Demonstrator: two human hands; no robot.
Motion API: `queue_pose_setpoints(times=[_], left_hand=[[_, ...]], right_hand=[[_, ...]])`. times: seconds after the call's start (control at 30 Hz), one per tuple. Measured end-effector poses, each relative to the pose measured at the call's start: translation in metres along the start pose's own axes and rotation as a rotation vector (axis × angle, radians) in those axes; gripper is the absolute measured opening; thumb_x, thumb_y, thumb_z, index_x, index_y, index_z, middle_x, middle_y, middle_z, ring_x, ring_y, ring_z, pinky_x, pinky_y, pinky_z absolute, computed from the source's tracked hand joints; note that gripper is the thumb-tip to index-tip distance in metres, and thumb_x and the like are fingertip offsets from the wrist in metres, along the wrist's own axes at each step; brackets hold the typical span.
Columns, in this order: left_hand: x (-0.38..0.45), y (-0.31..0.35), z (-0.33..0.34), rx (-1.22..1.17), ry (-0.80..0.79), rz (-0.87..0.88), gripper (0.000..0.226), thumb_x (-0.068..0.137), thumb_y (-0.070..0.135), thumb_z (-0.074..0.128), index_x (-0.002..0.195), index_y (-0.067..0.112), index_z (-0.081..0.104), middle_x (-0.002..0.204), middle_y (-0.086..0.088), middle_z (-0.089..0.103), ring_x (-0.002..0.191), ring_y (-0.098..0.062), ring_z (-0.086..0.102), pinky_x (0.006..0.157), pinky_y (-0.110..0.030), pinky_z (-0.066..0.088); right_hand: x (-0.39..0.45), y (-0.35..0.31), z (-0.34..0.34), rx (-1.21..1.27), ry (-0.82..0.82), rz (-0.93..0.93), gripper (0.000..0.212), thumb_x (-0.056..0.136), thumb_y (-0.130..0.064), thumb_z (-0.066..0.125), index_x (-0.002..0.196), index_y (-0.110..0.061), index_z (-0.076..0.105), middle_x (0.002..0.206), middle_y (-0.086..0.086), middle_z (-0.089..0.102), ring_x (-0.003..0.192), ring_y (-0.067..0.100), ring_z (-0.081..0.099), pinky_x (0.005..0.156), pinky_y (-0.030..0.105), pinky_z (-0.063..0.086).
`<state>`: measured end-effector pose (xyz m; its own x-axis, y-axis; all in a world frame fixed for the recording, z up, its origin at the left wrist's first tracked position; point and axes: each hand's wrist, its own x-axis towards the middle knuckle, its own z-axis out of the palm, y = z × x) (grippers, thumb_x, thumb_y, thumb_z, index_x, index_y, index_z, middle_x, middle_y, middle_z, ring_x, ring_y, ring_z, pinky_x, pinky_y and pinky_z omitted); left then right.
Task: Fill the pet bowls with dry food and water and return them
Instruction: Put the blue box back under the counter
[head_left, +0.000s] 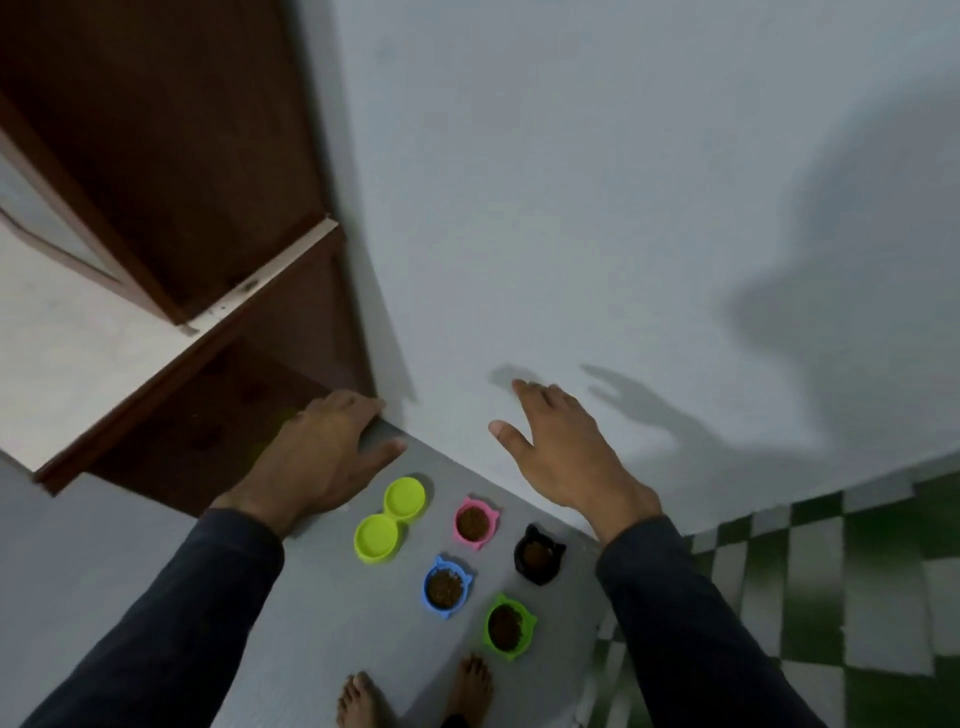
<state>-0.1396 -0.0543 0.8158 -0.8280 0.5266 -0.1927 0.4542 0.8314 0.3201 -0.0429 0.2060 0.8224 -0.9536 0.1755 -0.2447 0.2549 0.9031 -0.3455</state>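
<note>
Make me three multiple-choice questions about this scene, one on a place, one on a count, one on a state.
1. The yellow-green plastic double bowl lies where?
A. on the grey floor mat
B. on the checkered tiles
C. in a hand

2. How many small cat-eared plastic bowls hold brown dry food?
A. two
B. four
C. six

3. The right hand is
A. gripping a bowl
B. open, holding nothing
C. a fist

Answers: 1 A, it sits flat on the mat. 2 B, pink, blue, black and green ones. 3 B, fingers spread toward the wall.
</note>
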Motion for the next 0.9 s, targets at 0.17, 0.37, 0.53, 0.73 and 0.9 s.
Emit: queue_pose_setpoints(times=[0.17, 0.37, 0.53, 0.73, 0.9], left_hand=[[0.005, 0.033, -0.032, 0.006, 0.073, 0.093, 0.067, 0.095, 0.063, 0.058, 0.148, 0.023, 0.053, 0.15, -0.006, 0.052, 0.134, -0.029, 0.051, 0.113, -0.039, 0.041], [0.022, 0.068, -0.052, 0.014, 0.144, 0.204, 0.067, 0.096, 0.061, 0.057, 0.15, 0.02, 0.052, 0.149, -0.009, 0.052, 0.135, -0.031, 0.049, 0.114, -0.044, 0.041], [0.035, 0.093, -0.062, 0.04, 0.152, 0.329, 0.069, 0.098, 0.065, 0.045, 0.153, 0.022, 0.046, 0.152, -0.008, 0.049, 0.136, -0.03, 0.048, 0.114, -0.045, 0.04], [0.04, 0.113, -0.063, 0.089, 0.13, 0.496, 0.065, 0.102, 0.061, 0.038, 0.156, 0.025, 0.041, 0.157, -0.006, 0.044, 0.14, -0.029, 0.044, 0.114, -0.044, 0.04], [0.03, 0.125, -0.056, 0.126, 0.086, 0.681, 0.063, 0.103, 0.057, 0.04, 0.156, 0.023, 0.042, 0.157, -0.007, 0.045, 0.141, -0.029, 0.045, 0.114, -0.044, 0.039]], right_hand=[[-0.021, 0.008, -0.043, -0.003, 0.07, 0.015, 0.078, 0.099, -0.068, 0.029, 0.161, -0.024, 0.015, 0.168, 0.003, 0.02, 0.155, 0.025, 0.012, 0.126, 0.045, 0.015], [-0.04, 0.02, -0.072, -0.037, 0.139, 0.053, 0.079, 0.099, -0.07, 0.028, 0.162, -0.024, 0.014, 0.168, 0.002, 0.019, 0.155, 0.024, 0.012, 0.126, 0.046, 0.015], [-0.065, 0.024, -0.079, -0.029, 0.187, 0.14, 0.078, 0.099, -0.069, 0.027, 0.162, -0.025, 0.013, 0.168, 0.002, 0.019, 0.155, 0.024, 0.012, 0.126, 0.045, 0.015], [-0.107, 0.015, -0.073, -0.003, 0.285, 0.307, 0.077, 0.1, -0.066, 0.025, 0.162, -0.022, 0.014, 0.167, 0.005, 0.021, 0.155, 0.026, 0.014, 0.126, 0.045, 0.015], [-0.151, -0.003, -0.051, 0.03, 0.358, 0.478, 0.074, 0.102, -0.063, 0.026, 0.161, -0.02, 0.016, 0.167, 0.007, 0.023, 0.153, 0.027, 0.018, 0.125, 0.047, 0.018]])
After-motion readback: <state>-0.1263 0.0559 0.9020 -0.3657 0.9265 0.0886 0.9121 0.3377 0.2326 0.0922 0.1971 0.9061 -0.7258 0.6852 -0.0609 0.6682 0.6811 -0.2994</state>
